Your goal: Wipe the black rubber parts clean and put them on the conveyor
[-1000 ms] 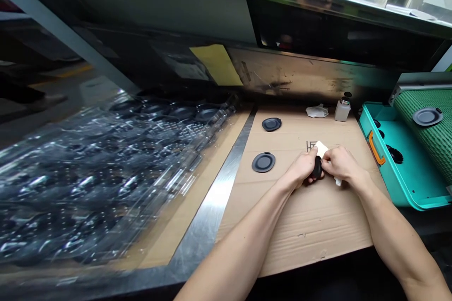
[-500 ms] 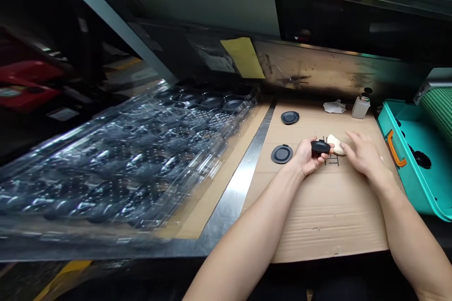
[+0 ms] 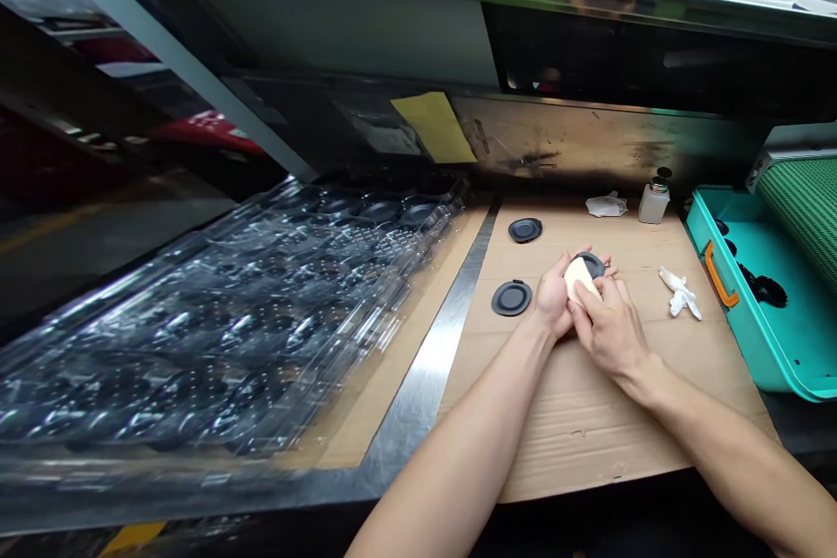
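My left hand (image 3: 555, 292) lies palm up, its fingers closed around a black round plastic lid (image 3: 593, 263). Pinched in my right hand (image 3: 613, 323) is a cream-coloured sponge (image 3: 581, 278), which lies against the lid and covers part of it. A second black round lid (image 3: 511, 298) with a small tab rests on the cardboard just left of my hands. Farther back sits another black lid (image 3: 525, 230). To the right of my hands lies a crumpled white cloth or tissue (image 3: 681, 294).
Cardboard (image 3: 588, 445) covers the bench. Clear plastic trays (image 3: 215, 305) with round pockets fill the left side. A small bottle (image 3: 654, 200) and a crumpled white piece (image 3: 607, 205) stand at the back. At right is a teal bin (image 3: 772, 366) holding black parts.
My right hand has moved left with the sponge and brought it onto the lid. My left hand has tilted the lid face up. The white cloth at right has come into view.
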Demonstrator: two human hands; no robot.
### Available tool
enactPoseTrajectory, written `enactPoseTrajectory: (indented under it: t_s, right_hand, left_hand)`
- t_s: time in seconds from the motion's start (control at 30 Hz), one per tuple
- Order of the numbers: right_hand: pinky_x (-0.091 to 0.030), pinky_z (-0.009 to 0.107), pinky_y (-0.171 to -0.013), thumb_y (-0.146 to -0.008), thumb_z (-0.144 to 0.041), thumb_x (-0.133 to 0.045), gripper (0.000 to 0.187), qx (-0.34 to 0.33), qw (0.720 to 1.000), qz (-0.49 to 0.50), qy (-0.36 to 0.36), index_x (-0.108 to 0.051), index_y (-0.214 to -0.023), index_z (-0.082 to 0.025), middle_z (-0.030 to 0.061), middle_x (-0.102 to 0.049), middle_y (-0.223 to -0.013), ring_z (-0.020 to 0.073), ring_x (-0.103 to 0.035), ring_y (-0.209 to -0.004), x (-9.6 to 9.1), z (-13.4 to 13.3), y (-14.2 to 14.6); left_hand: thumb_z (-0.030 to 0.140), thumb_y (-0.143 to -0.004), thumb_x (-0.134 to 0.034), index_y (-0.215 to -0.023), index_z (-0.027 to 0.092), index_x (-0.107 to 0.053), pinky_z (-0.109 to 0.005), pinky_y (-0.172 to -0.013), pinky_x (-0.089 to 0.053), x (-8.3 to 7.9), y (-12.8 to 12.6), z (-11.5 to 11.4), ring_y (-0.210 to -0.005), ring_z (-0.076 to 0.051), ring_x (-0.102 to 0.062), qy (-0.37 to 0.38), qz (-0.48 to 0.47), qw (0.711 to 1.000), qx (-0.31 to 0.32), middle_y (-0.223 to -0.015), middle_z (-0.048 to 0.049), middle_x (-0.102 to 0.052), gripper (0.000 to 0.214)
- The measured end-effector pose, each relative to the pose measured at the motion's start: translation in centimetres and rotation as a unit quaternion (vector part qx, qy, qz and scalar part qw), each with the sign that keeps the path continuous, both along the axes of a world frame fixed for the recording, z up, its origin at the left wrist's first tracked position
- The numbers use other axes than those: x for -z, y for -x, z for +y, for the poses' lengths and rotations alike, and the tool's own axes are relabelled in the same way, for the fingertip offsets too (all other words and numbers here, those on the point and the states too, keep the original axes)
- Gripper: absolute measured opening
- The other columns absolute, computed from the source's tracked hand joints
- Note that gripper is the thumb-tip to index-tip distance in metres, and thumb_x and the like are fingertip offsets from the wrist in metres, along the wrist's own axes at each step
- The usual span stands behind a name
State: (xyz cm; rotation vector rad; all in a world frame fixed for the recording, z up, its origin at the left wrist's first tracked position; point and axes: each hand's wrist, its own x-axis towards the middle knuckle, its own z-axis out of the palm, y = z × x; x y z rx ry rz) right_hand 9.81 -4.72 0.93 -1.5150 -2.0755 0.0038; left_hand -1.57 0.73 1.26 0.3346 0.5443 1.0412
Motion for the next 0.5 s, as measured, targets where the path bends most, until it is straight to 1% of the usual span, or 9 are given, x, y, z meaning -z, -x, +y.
enactPoseTrajectory:
  t_s: [0.07, 0.13, 0.17, 0.27, 0.3, 0.33, 0.4, 0.43, 0.5]
  right_hand:
    - [-0.048, 0.041, -0.088, -0.102, -0.033, -0.045, 0.039, 0.028, 0.999, -0.028, 0.006, -0.066, -0.133, -0.022, 0.0162, -0.062, -0.117, 0.0293, -0.049, -0.102, -0.1, -0.1, 0.5]
    - [-0.048, 0.041, -0.087, -0.101, -0.031, -0.044, 0.04, 0.068, 0.996, -0.053, 0.026, -0.066, -0.133, -0.02, 0.0179, -0.061, -0.115, 0.0304, -0.048, -0.102, -0.4, 0.0, 0.2]
    - [-0.048, 0.042, -0.087, -0.101, -0.03, -0.044, 0.04, 0.071, 0.995, -0.065, 0.033, -0.066, -0.133, -0.02, 0.0184, -0.061, -0.116, 0.0308, -0.048, -0.103, -0.4, 0.1, 0.1]
    - [-0.047, 0.042, -0.088, -0.101, -0.029, -0.044, 0.04, 0.035, 0.994, -0.1, 0.037, -0.063, -0.135, -0.021, 0.0183, -0.059, -0.122, 0.0309, -0.048, -0.103, -0.4, 0.3, -0.4]
    - [-0.046, 0.042, -0.088, -0.101, -0.028, -0.043, 0.039, 0.039, 0.993, -0.106, 0.038, -0.063, -0.134, -0.021, 0.0183, -0.06, -0.122, 0.031, -0.048, -0.103, -0.4, 0.5, -0.6]
    - [-0.046, 0.042, -0.088, -0.101, -0.028, -0.043, 0.038, 0.059, 0.992, -0.105, 0.039, -0.065, -0.131, -0.021, 0.0185, -0.06, -0.12, 0.0313, -0.048, -0.104, -0.3, 0.8, -0.9]
    - [-0.045, 0.043, -0.09, -0.101, -0.03, -0.044, 0.034, 0.102, 0.991, -0.078, 0.038, -0.067, -0.125, -0.02, 0.0181, -0.062, -0.115, 0.0318, -0.05, -0.105, -0.2, 1.7, -2.0]
    - [-0.045, 0.043, -0.092, -0.101, -0.033, -0.046, 0.033, 0.116, 0.992, -0.048, 0.036, -0.066, -0.124, -0.019, 0.0176, -0.062, -0.114, 0.0319, -0.051, -0.107, -0.1, 2.1, -2.7]
    - [-0.046, 0.043, -0.095, -0.099, -0.04, -0.052, 0.039, 0.126, 0.991, 0.04, 0.03, -0.06, -0.13, -0.017, 0.0164, -0.062, -0.116, 0.031, -0.054, -0.109, -0.1, 2.8, -4.0]
  left_hand:
    - [0.04, -0.106, -0.033, -0.125, 0.016, -0.06, -0.046, -0.098, -0.054, 0.0, 0.0, 0.0, -0.106, -0.027, -0.071, -0.009, -0.008, 1.0, -0.008, -0.122, -0.0159, -0.071, 0.041]
    - [0.034, -0.106, -0.034, -0.117, 0.014, -0.064, -0.042, -0.1, -0.054, 0.1, 0.0, 0.0, -0.106, -0.024, -0.07, -0.013, -0.008, 1.0, -0.022, -0.118, -0.0145, -0.072, 0.037]
    - [0.032, -0.106, -0.035, -0.113, 0.014, -0.065, -0.04, -0.1, -0.054, 0.2, 0.0, 0.0, -0.106, -0.023, -0.07, -0.01, -0.005, 1.0, -0.023, -0.116, -0.0137, -0.073, 0.035]
    - [0.033, -0.106, -0.037, -0.111, 0.014, -0.065, -0.04, -0.1, -0.054, 0.3, -0.1, 0.1, -0.107, -0.023, -0.07, -0.005, 0.004, 1.0, -0.013, -0.115, -0.0141, -0.073, 0.034]
    - [0.032, -0.106, -0.037, -0.112, 0.013, -0.065, -0.04, -0.1, -0.054, 0.3, -0.1, 0.1, -0.108, -0.023, -0.07, -0.008, 0.008, 1.0, -0.016, -0.115, -0.0145, -0.073, 0.034]
    - [0.031, -0.106, -0.037, -0.113, 0.013, -0.065, -0.04, -0.1, -0.055, 0.3, 0.0, 0.1, -0.109, -0.023, -0.069, -0.011, 0.012, 1.0, -0.023, -0.115, -0.0146, -0.073, 0.034]
    - [0.03, -0.106, -0.036, -0.117, 0.013, -0.065, -0.041, -0.1, -0.055, 0.2, 0.0, 0.0, -0.11, -0.023, -0.069, -0.011, 0.013, 0.999, -0.039, -0.115, -0.0148, -0.073, 0.035]
    - [0.029, -0.106, -0.035, -0.119, 0.013, -0.064, -0.042, -0.1, -0.055, 0.2, 0.1, 0.1, -0.111, -0.023, -0.069, -0.006, 0.011, 0.999, -0.042, -0.116, -0.0152, -0.073, 0.035]
    - [0.03, -0.106, -0.034, -0.122, 0.013, -0.063, -0.042, -0.098, -0.056, 0.1, 0.1, 0.1, -0.112, -0.024, -0.069, 0.008, 0.003, 0.999, -0.036, -0.118, -0.0168, -0.072, 0.037]
